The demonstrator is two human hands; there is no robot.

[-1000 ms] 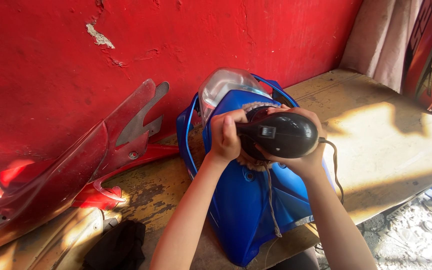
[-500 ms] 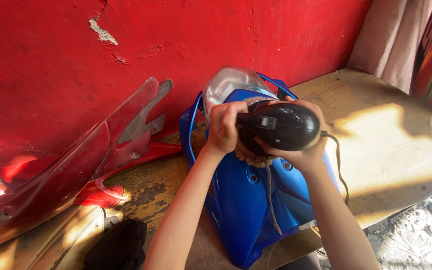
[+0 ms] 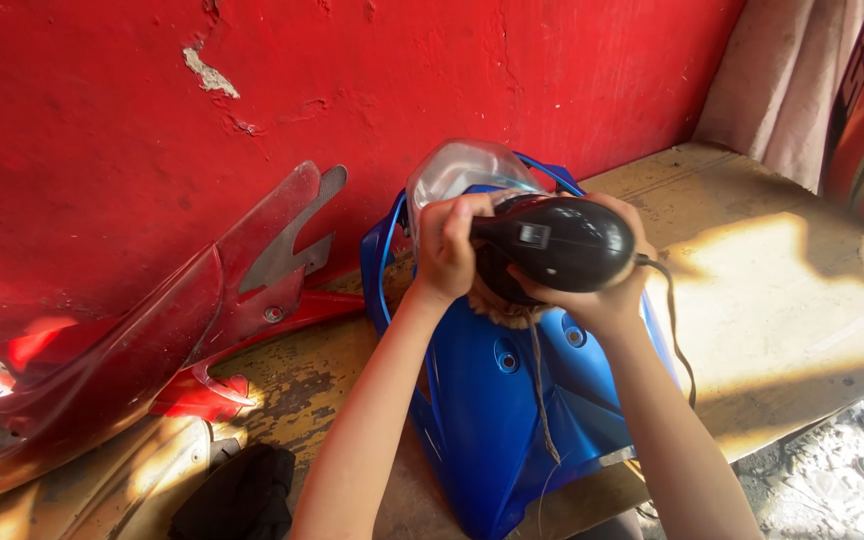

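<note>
The left hand [image 3: 447, 250] was closed around the front handle of a black polisher [image 3: 557, 245], and the right hand [image 3: 602, 300] gripped its rounded body from below and behind. The polisher's fluffy pad [image 3: 500, 312] pressed against the upper part of a blue motorbike panel [image 3: 497, 400], just below the clear headlight [image 3: 457, 170]. The panel stood tilted on a worn wooden bench [image 3: 782, 290], its top leaning against the red wall [image 3: 402, 70]. A cord [image 3: 677, 330] ran from the polisher's back end down the right side. Red panels [image 3: 152, 330] leaned on the wall to the left, with a black cloth [image 3: 237, 495] near them.
</note>
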